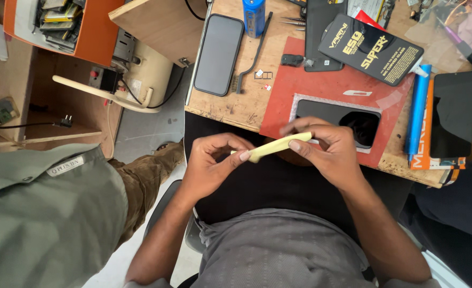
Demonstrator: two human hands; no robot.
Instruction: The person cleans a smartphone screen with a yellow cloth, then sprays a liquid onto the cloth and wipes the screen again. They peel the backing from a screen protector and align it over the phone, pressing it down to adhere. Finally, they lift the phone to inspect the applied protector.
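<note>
Landmark: red mat [321,88] on wooden bench [230,104].

- black phone [219,54] face-up, well left of mat
- left hand [210,162] below mat's left corner, fingers pinched on left end of pale yellow strip [275,146]
- strip tilted, just below mat's front edge, over lap
- right hand [329,152] clamped on strip's right end, overlapping mat edge
- dark phone [348,118] on mat, partly behind right hand
- blue tube [418,109] just right of mat

Crowded counter, open lap

From the red mat [321,88], a phone [219,53] blocks 10 o'clock and a black box [371,49] blocks 1 o'clock; free room lies at 6 o'clock, over the lap.
</note>
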